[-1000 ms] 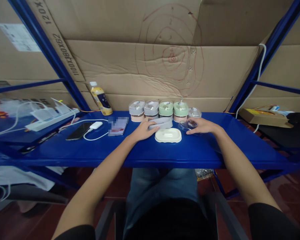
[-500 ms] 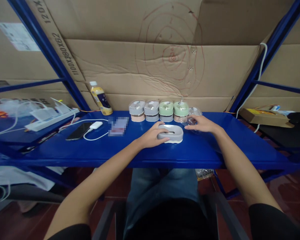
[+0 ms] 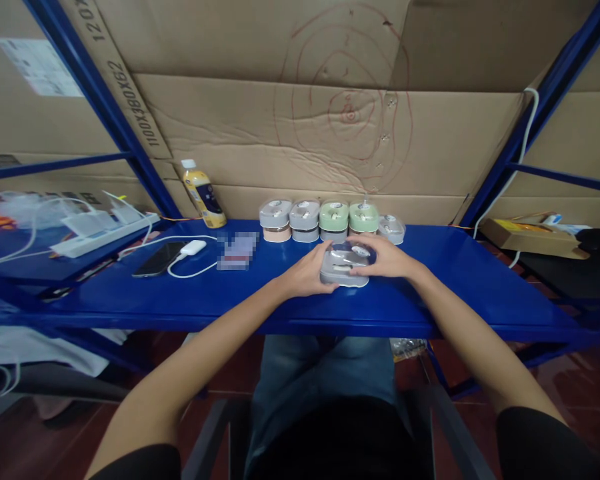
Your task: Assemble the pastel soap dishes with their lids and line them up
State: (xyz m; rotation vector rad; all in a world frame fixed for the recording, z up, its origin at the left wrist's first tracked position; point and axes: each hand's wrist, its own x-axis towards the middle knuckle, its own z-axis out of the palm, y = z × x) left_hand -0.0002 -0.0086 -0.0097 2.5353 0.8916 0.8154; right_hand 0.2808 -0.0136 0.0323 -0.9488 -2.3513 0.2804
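Note:
A small grey oval box (image 3: 344, 277) stands on the blue shelf in front of me. Its clear plastic lid (image 3: 347, 253) lies over the top; whether it is seated all round I cannot tell. My left hand (image 3: 309, 272) grips the box's left side. From the right, the fingers of my right hand (image 3: 383, 257) are curled around the lid. Just behind them, lidded boxes of the same shape stand in a row, stacked in twos: a grey one (image 3: 274, 213), another grey one (image 3: 304, 213), a green one (image 3: 334, 217) and a second green one (image 3: 364, 217).
A single lidded grey box (image 3: 392, 229) ends the row. On the left are a yellow drink bottle (image 3: 205, 197), a phone (image 3: 159, 259), a white charger (image 3: 193, 248) with cable and a blurred packet (image 3: 237, 251). Cardboard (image 3: 240, 133) backs the blue shelf (image 3: 480, 287).
My right hand has brought the clear lid leftward from beside the row onto the grey box. My left hand has shifted from the box's rim to its left side.

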